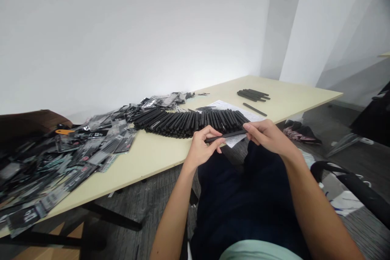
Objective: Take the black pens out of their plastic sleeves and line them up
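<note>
A slim black pen (233, 133) is stretched level between my two hands, above my lap at the table's front edge. My left hand (204, 143) pinches its left end between thumb and fingers. At the other end, my right hand (264, 135) grips it with thumb and fingertips. Just beyond lies a long row of similar black pens (189, 122), stacked side by side. Under and behind the row is a printed white sheet (221, 105) with thin dark pieces on it.
Plastic packets (91, 146) pile over the table's left part, with an orange-handled tool (64, 132) among them. Toward the right lie a small bunch of black pens (252, 95) and a single pen (254, 109). A chair arm (350, 178) is at my right.
</note>
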Available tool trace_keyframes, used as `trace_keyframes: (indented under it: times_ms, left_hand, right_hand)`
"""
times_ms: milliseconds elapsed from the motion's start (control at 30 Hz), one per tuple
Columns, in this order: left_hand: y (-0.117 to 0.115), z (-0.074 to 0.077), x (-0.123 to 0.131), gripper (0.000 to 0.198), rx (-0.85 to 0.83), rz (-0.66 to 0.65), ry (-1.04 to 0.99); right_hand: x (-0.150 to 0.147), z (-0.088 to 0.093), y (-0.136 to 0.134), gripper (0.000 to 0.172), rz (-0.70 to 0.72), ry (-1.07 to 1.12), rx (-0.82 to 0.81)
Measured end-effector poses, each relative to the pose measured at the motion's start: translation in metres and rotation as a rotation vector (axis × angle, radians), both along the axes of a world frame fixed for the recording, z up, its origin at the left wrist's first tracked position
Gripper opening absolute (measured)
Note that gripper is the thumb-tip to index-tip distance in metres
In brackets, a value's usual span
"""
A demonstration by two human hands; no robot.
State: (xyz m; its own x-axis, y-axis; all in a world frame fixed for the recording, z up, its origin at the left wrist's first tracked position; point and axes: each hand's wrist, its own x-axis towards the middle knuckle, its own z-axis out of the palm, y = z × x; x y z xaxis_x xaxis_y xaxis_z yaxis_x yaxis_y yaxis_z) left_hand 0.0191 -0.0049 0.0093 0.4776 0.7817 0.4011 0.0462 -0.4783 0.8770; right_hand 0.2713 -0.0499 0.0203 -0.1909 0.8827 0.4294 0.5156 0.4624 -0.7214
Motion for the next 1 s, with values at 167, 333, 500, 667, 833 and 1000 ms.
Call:
trace_keyframes:
  times_ms: [167, 333, 500, 667, 833, 1000]
  left_hand:
    - [0.001, -0.001, 0.0, 0.032, -0.006, -0.009, -0.01]
    - [0.0, 0.0, 0.002, 0.032, -0.019, -0.02, -0.057]
    - [0.001, 0.0, 0.001, 0.031, -0.017, -0.022, -0.055]
    - [0.001, 0.0, 0.001, 0.029, -0.018, -0.026, -0.043]
    - [0.001, 0.0, 0.003, 0.032, -0.028, -0.018, -0.067]
    - [0.001, 0.0, 0.003, 0.035, -0.027, -0.011, -0.065]
  right_hand:
    - [0.002, -0.001, 0.001, 0.053, 0.021, 0.076, -0.054]
    - [0.004, -0.001, -0.001, 0.039, 0.071, 0.196, -0.058]
    - [-0.003, -0.001, 0.002, 0.049, 0.002, 0.061, 0.028]
    - [-0.005, -0.002, 0.002, 0.062, -0.014, 0.051, -0.022]
    - [0.002, -0.003, 0.002, 0.038, 0.052, 0.196, -0.049]
    - [0.002, -0.004, 0.003, 0.032, 0.044, 0.18, 0.015]
